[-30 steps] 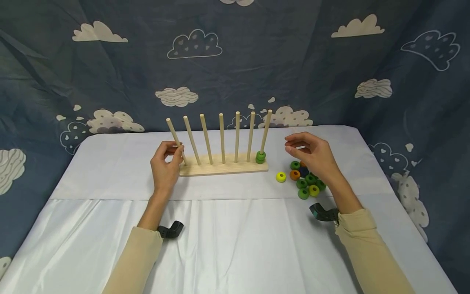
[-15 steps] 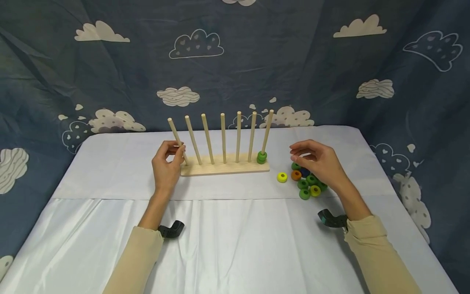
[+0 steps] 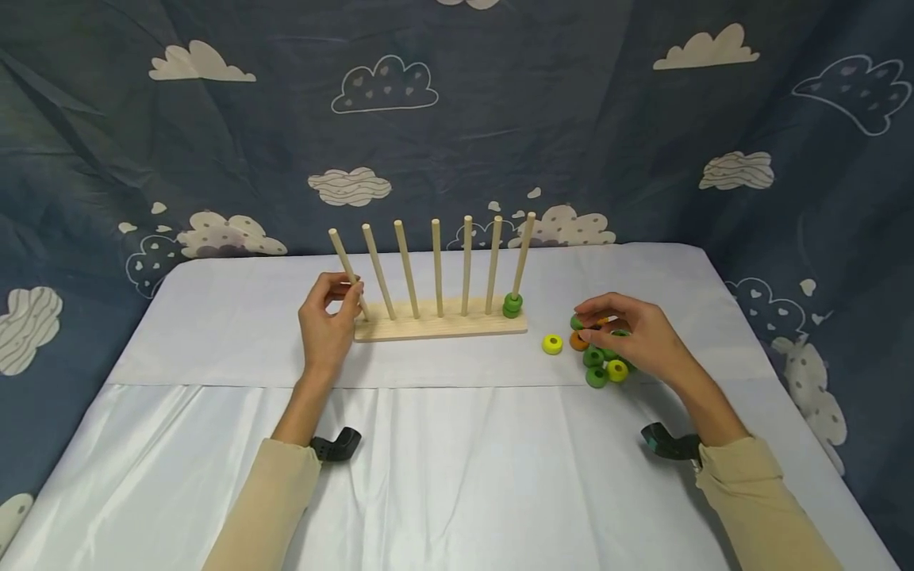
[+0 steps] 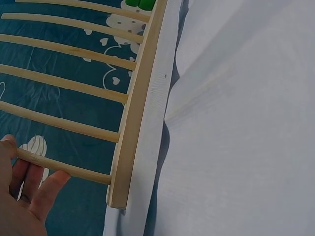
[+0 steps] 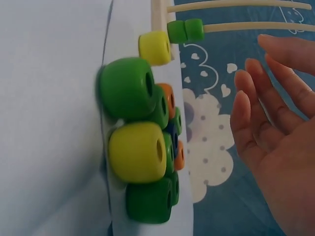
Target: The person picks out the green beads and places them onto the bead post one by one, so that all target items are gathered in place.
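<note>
A wooden stand (image 3: pixel 443 327) with several upright pegs stands toward the back of the table. My left hand (image 3: pixel 324 327) pinches its leftmost peg (image 3: pixel 343 252) between thumb and fingers; the left wrist view shows the same hold. Two green beads (image 3: pixel 512 306) are stacked on the rightmost peg. Right of the stand, my right hand (image 3: pixel 643 335) hovers over a cluster of green, orange, yellow and dark blue beads, hiding part of it. In the right wrist view its fingers are loosely bent with nothing between them, above a yellow bead (image 5: pixel 138 152) and a green bead (image 5: pixel 127 88).
A single yellow bead (image 3: pixel 552 344) lies between the stand and the cluster. White cloth (image 3: pixel 457 468) covers the table, with a fold line crossing it in front of the stand. Behind hangs a dark curtain (image 3: pixel 543 95) with cloud prints.
My right hand has moved right and down from beside the stand to over the bead cluster. My left hand keeps its hold on the peg.
</note>
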A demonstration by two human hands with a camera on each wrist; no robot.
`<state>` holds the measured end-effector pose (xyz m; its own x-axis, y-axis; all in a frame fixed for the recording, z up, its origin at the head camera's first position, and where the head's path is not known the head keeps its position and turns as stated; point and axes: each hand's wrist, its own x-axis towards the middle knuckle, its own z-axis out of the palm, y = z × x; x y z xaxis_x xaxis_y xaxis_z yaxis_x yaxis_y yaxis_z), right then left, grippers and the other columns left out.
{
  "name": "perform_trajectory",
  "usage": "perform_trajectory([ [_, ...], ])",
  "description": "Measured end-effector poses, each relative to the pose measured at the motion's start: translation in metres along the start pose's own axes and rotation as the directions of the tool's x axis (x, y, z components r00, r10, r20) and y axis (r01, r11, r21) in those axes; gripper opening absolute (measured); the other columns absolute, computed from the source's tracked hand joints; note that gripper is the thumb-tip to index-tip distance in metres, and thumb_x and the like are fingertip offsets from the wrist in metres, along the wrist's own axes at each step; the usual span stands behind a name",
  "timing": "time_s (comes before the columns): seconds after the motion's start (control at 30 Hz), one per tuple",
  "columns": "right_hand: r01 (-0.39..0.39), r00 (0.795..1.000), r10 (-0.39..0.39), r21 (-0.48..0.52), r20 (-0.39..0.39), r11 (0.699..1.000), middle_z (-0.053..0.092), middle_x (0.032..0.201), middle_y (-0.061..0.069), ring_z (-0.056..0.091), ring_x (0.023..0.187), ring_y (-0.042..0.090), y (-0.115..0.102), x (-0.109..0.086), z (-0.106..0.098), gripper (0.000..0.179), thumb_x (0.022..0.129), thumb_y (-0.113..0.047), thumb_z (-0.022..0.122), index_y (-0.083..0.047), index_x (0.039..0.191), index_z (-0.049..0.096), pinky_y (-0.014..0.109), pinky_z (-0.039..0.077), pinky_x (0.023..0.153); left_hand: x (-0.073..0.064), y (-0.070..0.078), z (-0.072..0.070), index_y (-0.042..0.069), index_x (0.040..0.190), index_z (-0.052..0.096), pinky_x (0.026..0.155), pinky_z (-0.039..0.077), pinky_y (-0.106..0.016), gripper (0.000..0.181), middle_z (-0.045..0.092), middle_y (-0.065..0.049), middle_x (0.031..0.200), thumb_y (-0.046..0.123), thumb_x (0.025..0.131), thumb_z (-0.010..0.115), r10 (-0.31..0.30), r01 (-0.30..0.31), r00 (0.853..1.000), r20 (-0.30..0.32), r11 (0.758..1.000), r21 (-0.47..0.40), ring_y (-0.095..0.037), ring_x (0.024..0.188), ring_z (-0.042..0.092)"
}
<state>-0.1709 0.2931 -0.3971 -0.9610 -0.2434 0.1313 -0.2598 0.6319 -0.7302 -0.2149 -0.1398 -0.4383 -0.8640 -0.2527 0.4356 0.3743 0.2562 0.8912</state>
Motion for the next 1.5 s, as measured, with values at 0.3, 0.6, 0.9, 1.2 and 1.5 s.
perform_trajectory([
  [0.3,-0.037,0.998,0.042,-0.080,0.051,0.996,0.073,0.117,0.012,0.062,0.100,0.011,0.008,-0.009,-0.005,0.030,0.093,-0.014,0.080,-0.009,0.121,0.072,0.019,0.052,0.080,0.001,-0.002,0.000,0.001,0.111,0.070,0.073,0.067,-0.027,0.016,0.071,-0.017,0.101,0.012,0.099,0.071,0.000,0.000,1.000,0.019,1.000,0.010,-0.008,0.087,0.065],
  [0.6,-0.070,0.989,0.084,-0.115,0.120,0.991,0.070,0.114,0.012,0.059,0.102,0.025,0.018,-0.016,-0.003,0.033,0.088,-0.004,0.080,-0.011,0.120,0.072,0.026,0.052,0.085,0.001,-0.001,-0.003,0.002,0.110,0.071,0.073,0.069,-0.036,0.014,0.071,-0.011,0.098,0.011,0.099,0.072,-0.008,0.008,1.000,0.010,1.000,0.009,-0.008,0.085,0.065],
  [0.9,-0.148,0.970,0.167,-0.110,0.179,0.983,0.070,0.123,0.017,0.059,0.114,0.034,0.025,-0.017,0.001,0.039,0.086,0.003,0.076,-0.009,0.122,0.070,0.053,0.050,0.103,0.000,0.000,-0.002,0.002,0.112,0.071,0.072,0.067,-0.028,0.015,0.071,-0.016,0.102,0.009,0.098,0.072,-0.010,0.010,1.000,0.007,1.000,0.017,-0.005,0.085,0.063],
  [1.2,-0.186,0.961,0.207,-0.124,0.182,0.975,0.067,0.128,0.019,0.056,0.116,0.036,0.027,-0.014,0.003,0.045,0.085,0.008,0.074,-0.009,0.126,0.068,0.061,0.047,0.108,0.002,-0.002,-0.002,0.002,0.111,0.071,0.072,0.067,-0.027,0.014,0.071,-0.014,0.100,0.009,0.099,0.071,-0.003,0.003,1.000,0.013,1.000,-0.001,-0.006,0.086,0.064],
  [1.5,-0.193,0.961,0.219,-0.152,0.172,0.969,0.064,0.129,0.021,0.055,0.116,0.037,0.026,-0.014,0.006,0.047,0.083,0.009,0.071,-0.008,0.127,0.068,0.065,0.046,0.109,0.001,-0.002,-0.003,0.001,0.112,0.070,0.072,0.068,-0.033,0.017,0.072,-0.010,0.099,0.012,0.099,0.072,0.007,-0.007,1.000,0.017,1.000,0.011,-0.007,0.085,0.065],
])
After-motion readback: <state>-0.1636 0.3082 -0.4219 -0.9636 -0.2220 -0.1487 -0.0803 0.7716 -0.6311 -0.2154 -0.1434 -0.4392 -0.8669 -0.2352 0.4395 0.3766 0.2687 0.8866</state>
